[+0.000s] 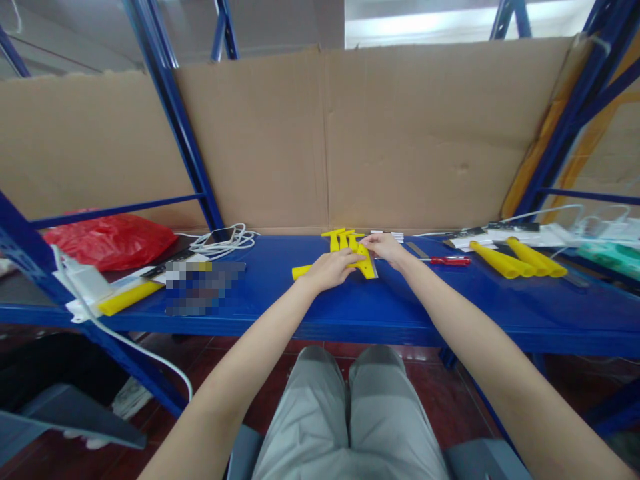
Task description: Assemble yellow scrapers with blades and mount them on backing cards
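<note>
A yellow scraper-like tool [369, 268] with a pale strip along its edge lies on the blue table. My left hand [329, 269] is closed over its handle, whose yellow end sticks out to the left. The fingertips of my right hand [386, 247] are pinched together at the upper end of the tool's head; anything small between them is hidden. Just beyond my hands lie several yellow T-shaped pieces [342, 236]. Right of my right hand rests a screwdriver with a red handle [451, 261], near a flat metal strip [416, 250].
Several yellow tubular handles [500, 261] lie on the right, by white packaging. On the left are a red plastic bag [113, 240], a coiled white cable [227, 243] and another yellow handle [131, 297]. A cardboard panel [390, 140] stands along the table's back.
</note>
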Available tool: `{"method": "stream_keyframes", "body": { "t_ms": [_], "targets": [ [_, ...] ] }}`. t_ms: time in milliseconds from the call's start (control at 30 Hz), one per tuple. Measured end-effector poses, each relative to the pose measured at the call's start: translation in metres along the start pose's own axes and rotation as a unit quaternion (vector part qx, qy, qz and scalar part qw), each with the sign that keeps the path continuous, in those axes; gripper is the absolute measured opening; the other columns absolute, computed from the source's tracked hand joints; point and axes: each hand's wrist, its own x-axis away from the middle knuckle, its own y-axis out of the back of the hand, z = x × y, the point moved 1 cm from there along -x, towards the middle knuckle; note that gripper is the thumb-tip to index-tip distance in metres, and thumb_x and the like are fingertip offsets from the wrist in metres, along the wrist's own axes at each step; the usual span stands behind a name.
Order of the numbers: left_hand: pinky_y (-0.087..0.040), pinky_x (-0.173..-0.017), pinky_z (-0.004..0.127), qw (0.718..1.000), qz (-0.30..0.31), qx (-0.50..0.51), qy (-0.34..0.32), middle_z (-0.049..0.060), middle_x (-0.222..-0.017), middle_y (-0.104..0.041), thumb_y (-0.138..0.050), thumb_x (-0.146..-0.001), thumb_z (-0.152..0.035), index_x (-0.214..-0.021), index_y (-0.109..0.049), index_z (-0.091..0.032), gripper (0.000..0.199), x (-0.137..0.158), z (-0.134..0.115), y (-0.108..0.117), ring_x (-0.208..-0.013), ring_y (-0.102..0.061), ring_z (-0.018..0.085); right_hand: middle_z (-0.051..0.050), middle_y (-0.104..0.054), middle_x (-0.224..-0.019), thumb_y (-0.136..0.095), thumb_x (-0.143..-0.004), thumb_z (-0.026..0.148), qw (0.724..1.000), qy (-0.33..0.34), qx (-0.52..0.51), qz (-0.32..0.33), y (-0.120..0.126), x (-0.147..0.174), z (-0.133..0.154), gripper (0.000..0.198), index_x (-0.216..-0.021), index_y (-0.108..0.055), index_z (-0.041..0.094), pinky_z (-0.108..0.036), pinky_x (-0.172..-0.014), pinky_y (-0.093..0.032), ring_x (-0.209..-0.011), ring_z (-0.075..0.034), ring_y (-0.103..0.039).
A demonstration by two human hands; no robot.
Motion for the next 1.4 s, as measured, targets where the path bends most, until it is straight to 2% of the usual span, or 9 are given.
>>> {"method": "stream_keyframes", "body": {
  "t_ms": [233, 400, 600, 733, 833, 1233, 1400],
  "targets": [
    [-0.046, -0.098, 0.035, 1.0, -0.005, 0.006, 0.0, 0.007, -0.123, -0.059, -0.047, -0.09, -0.02, -0.125, -0.058, -0.024, 0.037, -0.0004, 0.0001, 0.0013, -0.116, -0.055, 0.022, 0.002, -0.06, -0.06, -0.058, -0.077, 0.01, 1.0, 0.011, 0.001, 0.016, -0.0013, -0.0007, -0.0011, 0.012, -0.068, -0.065, 0.015, -0.021, -0.057, -0.046, -0.052, -0.007, -0.048],
    [-0.046, -0.097, 0.036, 1.0, -0.004, 0.012, 0.007, 0.007, -0.121, -0.06, -0.046, -0.09, -0.02, -0.123, -0.059, -0.023, 0.036, -0.0007, 0.001, 0.0013, -0.114, -0.057, 0.023, 0.003, -0.059, -0.06, -0.062, -0.076, 0.017, 0.999, 0.029, -0.003, 0.033, -0.0023, -0.003, -0.0043, 0.006, -0.071, -0.065, 0.015, -0.021, -0.056, -0.045, -0.052, -0.007, -0.048],
    [-0.045, -0.099, 0.036, 1.0, -0.01, 0.017, 0.002, 0.007, -0.125, -0.059, -0.045, -0.091, -0.021, -0.119, -0.058, -0.022, 0.031, -0.0002, 0.0005, 0.0016, -0.119, -0.053, 0.022, 0.004, -0.056, -0.058, -0.063, -0.072, 0.022, 0.998, 0.047, -0.022, 0.046, -0.001, -0.0041, -0.0051, 0.008, -0.068, -0.06, 0.016, -0.02, -0.055, -0.041, -0.053, -0.007, -0.047],
    [-0.044, -0.099, 0.036, 1.0, -0.002, 0.014, 0.012, 0.008, -0.133, -0.054, -0.044, -0.092, -0.021, -0.128, -0.051, -0.021, 0.036, 0.0, -0.0007, 0.0009, -0.123, -0.05, 0.022, 0.005, -0.054, -0.056, -0.061, -0.072, 0.02, 0.998, 0.047, -0.01, 0.042, -0.0007, -0.0033, -0.0039, 0.007, -0.066, -0.06, 0.015, -0.021, -0.056, -0.041, -0.053, -0.008, -0.046],
    [-0.044, -0.1, 0.035, 1.0, 0.007, 0.006, 0.016, 0.006, -0.139, -0.05, -0.044, -0.092, -0.02, -0.135, -0.045, -0.025, 0.044, -0.0002, -0.0021, 0.0005, -0.126, -0.048, 0.021, 0.003, -0.058, -0.058, -0.06, -0.071, 0.019, 0.998, 0.058, 0.014, 0.035, -0.0018, -0.0034, -0.0038, 0.007, -0.067, -0.062, 0.015, -0.022, -0.058, -0.042, -0.056, -0.009, -0.049],
    [-0.046, -0.095, 0.034, 0.998, 0.05, -0.014, 0.032, 0.006, -0.127, -0.058, -0.04, -0.094, -0.026, -0.138, -0.045, -0.03, 0.045, -0.001, -0.0048, 0.002, -0.117, -0.056, 0.024, 0.002, -0.061, -0.061, -0.06, -0.07, 0.011, 0.998, 0.052, 0.013, 0.023, -0.0062, -0.0034, -0.0058, 0.005, -0.067, -0.062, 0.015, -0.022, -0.059, -0.046, -0.056, -0.009, -0.053],
    [-0.046, -0.095, 0.035, 0.998, 0.058, -0.016, 0.028, 0.007, -0.126, -0.058, -0.039, -0.094, -0.027, -0.139, -0.045, -0.03, 0.045, -0.0005, -0.005, 0.0015, -0.117, -0.056, 0.024, 0.002, -0.062, -0.061, -0.058, -0.073, 0.013, 0.996, 0.065, 0.032, 0.044, -0.007, -0.0046, -0.0078, 0.007, -0.069, -0.064, 0.015, -0.022, -0.058, -0.047, -0.056, -0.01, -0.055]
  ]
}}
